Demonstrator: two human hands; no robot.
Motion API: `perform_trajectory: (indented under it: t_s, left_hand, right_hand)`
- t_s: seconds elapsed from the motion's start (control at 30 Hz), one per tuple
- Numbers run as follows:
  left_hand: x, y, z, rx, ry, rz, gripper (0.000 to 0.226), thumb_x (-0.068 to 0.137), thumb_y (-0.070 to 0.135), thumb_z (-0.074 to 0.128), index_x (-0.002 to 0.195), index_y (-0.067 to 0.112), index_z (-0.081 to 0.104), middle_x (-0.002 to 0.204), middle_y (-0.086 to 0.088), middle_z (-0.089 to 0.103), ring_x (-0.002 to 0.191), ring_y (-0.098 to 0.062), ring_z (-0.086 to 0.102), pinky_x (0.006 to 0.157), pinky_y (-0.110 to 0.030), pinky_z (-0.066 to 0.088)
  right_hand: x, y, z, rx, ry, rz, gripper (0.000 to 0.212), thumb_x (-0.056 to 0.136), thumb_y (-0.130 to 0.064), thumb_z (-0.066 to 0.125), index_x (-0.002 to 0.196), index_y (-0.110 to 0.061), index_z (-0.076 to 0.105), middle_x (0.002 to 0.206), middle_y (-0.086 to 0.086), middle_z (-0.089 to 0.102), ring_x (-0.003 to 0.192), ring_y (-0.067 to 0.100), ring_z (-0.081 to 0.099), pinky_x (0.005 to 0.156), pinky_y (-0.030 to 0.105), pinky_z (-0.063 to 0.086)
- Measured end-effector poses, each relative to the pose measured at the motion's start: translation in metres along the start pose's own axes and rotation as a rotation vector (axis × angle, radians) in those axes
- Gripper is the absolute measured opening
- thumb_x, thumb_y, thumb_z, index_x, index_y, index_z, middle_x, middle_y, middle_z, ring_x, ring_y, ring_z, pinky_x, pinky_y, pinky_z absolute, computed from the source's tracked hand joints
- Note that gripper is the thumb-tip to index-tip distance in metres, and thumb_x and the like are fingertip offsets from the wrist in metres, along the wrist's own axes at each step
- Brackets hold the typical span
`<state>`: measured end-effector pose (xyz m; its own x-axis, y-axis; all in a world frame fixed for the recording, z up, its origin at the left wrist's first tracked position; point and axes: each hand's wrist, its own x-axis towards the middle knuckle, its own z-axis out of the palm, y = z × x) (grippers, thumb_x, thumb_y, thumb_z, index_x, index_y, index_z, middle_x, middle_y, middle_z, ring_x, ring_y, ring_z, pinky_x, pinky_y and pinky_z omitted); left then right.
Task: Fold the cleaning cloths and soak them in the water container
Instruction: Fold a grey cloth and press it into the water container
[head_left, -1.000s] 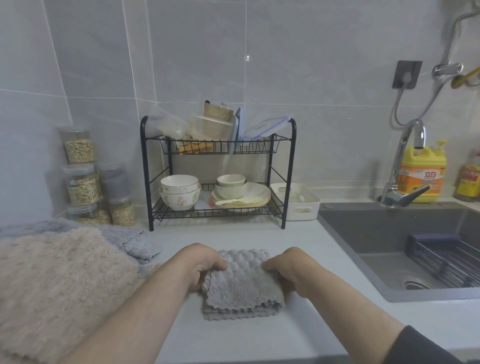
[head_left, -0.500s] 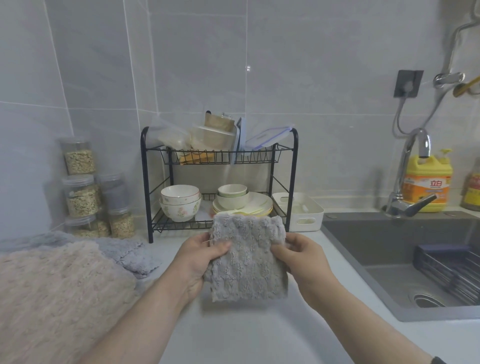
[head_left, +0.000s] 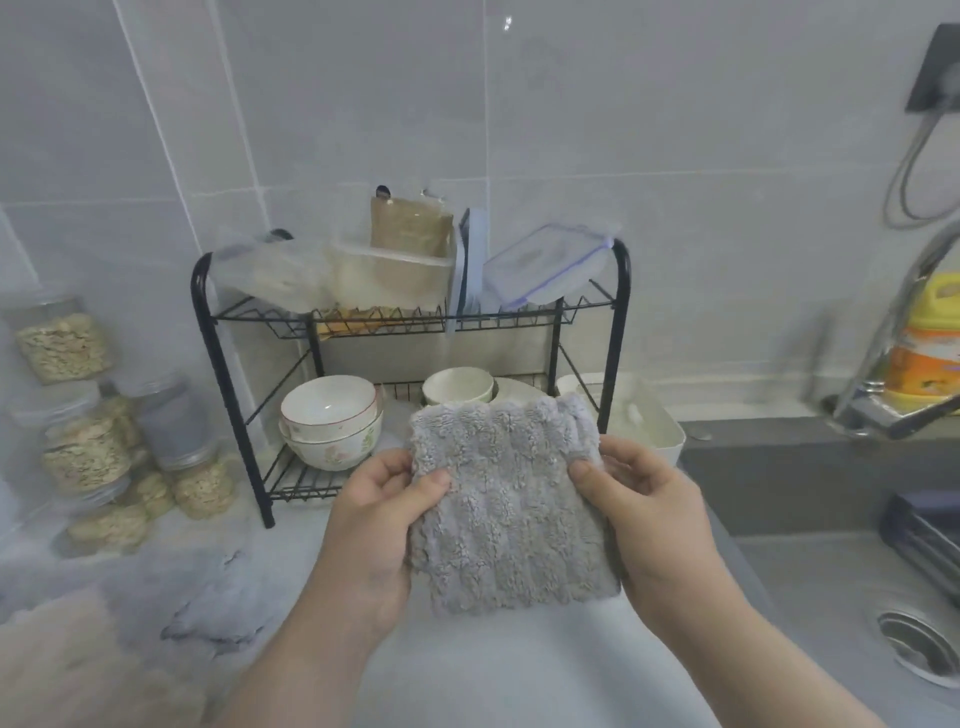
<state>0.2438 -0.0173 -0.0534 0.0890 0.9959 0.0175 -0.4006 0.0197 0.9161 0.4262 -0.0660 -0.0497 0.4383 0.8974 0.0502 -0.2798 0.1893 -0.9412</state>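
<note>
A folded grey cleaning cloth (head_left: 506, 506) hangs upright in the air above the white counter, in front of the dish rack. My left hand (head_left: 376, 514) pinches its left edge with the thumb on the front. My right hand (head_left: 647, 512) pinches its right edge the same way. Behind the cloth, a white rectangular container (head_left: 641, 423) stands on the counter to the right of the rack; I cannot tell whether it holds water. More cloths lie at the lower left: a grey one (head_left: 197, 597) and a beige one (head_left: 72, 670).
A black two-tier dish rack (head_left: 410, 322) with bowls and boxes stands at the back. Jars of grain (head_left: 78, 431) are stacked at the left wall. A grey sink (head_left: 841, 525) with a drain, a faucet (head_left: 883, 374) and a yellow detergent bottle (head_left: 930, 348) lies to the right.
Both hands lifted the folded cloth off the counter and now hold it upright in the air, closer to the rack. The view has tilted and moved nearer.
</note>
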Motion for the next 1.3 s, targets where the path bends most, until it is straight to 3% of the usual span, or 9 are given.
perform_trajectory:
  t_s: [0.23,0.33,0.47,0.63,0.77,0.97,1.1,1.2,1.3]
  left_hand:
    - [-0.001,0.093,0.073,0.068,0.014,0.035,0.031,0.066,-0.001,0.075,0.092,0.011,0.064,0.089,-0.009,0.071,0.085,-0.025,0.067,0.088,-0.048,0.051]
    - [-0.013,0.121,0.102,0.099,-0.032,0.025,0.026,0.070,-0.006,0.074,0.082,0.016,0.069,0.090,-0.012,0.073,0.082,-0.027,0.068,0.082,-0.046,0.053]
    - [-0.016,0.146,0.140,0.059,-0.116,-0.018,0.036,0.060,-0.003,0.080,0.090,0.010,0.065,0.103,-0.023,0.067,0.082,-0.031,0.064,0.086,-0.049,0.049]
    - [-0.020,0.146,0.203,0.062,-0.341,-0.047,0.027,0.078,-0.011,0.067,0.089,0.013,0.062,0.091,-0.009,0.071,0.080,-0.021,0.064,0.073,-0.033,0.051]
    - [-0.037,0.139,0.272,0.056,-0.548,-0.069,0.028,0.080,-0.013,0.061,0.090,0.012,0.062,0.079,0.003,0.075,0.067,-0.011,0.070,0.055,-0.022,0.055]
    - [-0.083,0.101,0.387,0.071,-0.750,-0.099,0.026,0.078,-0.006,0.068,0.095,0.013,0.064,0.094,-0.010,0.071,0.087,-0.024,0.067,0.083,-0.040,0.051]
    - [-0.136,0.064,0.471,0.087,-0.899,-0.174,0.024,0.078,-0.009,0.066,0.089,0.012,0.064,0.081,-0.005,0.073,0.077,-0.021,0.067,0.073,-0.036,0.051]
    - [-0.184,0.039,0.535,0.106,-0.996,-0.188,0.029,0.071,0.002,0.076,0.095,0.011,0.064,0.088,-0.008,0.073,0.082,-0.022,0.068,0.076,-0.040,0.053]
    - [-0.235,0.016,0.592,0.085,-1.072,-0.256,0.030,0.070,0.002,0.077,0.096,0.009,0.064,0.090,-0.010,0.071,0.078,-0.018,0.069,0.064,-0.030,0.055]
  right_hand:
    - [-0.002,-0.124,0.013,-0.090,0.094,-0.051,0.017,0.078,0.003,0.072,0.088,-0.011,0.069,0.072,-0.002,0.072,0.069,0.014,0.066,0.065,0.026,0.056]
    - [-0.016,-0.169,0.008,-0.175,0.150,-0.102,0.016,0.077,0.003,0.072,0.088,-0.009,0.071,0.076,0.002,0.072,0.066,0.012,0.065,0.062,0.024,0.053]
    - [-0.038,-0.219,0.001,-0.211,0.238,-0.173,0.016,0.077,0.010,0.070,0.079,-0.006,0.072,0.068,0.007,0.072,0.058,0.011,0.062,0.054,0.019,0.050]
    - [-0.058,-0.261,-0.035,-0.260,0.435,-0.237,0.010,0.079,0.002,0.071,0.083,-0.008,0.072,0.073,0.007,0.073,0.066,0.016,0.065,0.062,0.028,0.053]
    - [-0.076,-0.297,-0.084,-0.264,0.574,-0.277,0.011,0.079,-0.001,0.072,0.087,-0.009,0.072,0.081,0.009,0.074,0.074,0.020,0.068,0.072,0.035,0.055]
    - [-0.113,-0.337,-0.186,-0.211,0.786,-0.312,0.012,0.076,-0.006,0.077,0.086,-0.010,0.071,0.082,0.010,0.074,0.076,0.023,0.068,0.075,0.039,0.055]
    - [-0.150,-0.366,-0.266,-0.219,0.926,-0.339,0.011,0.078,-0.002,0.074,0.085,-0.010,0.069,0.086,0.014,0.074,0.077,0.023,0.068,0.074,0.039,0.055]
    - [-0.181,-0.393,-0.332,-0.257,1.021,-0.357,0.013,0.077,-0.005,0.075,0.087,-0.010,0.070,0.086,0.012,0.074,0.077,0.022,0.067,0.075,0.039,0.055]
    - [-0.215,-0.417,-0.392,-0.262,1.105,-0.353,0.012,0.081,-0.002,0.071,0.089,-0.010,0.068,0.084,0.009,0.074,0.076,0.019,0.068,0.073,0.034,0.055]
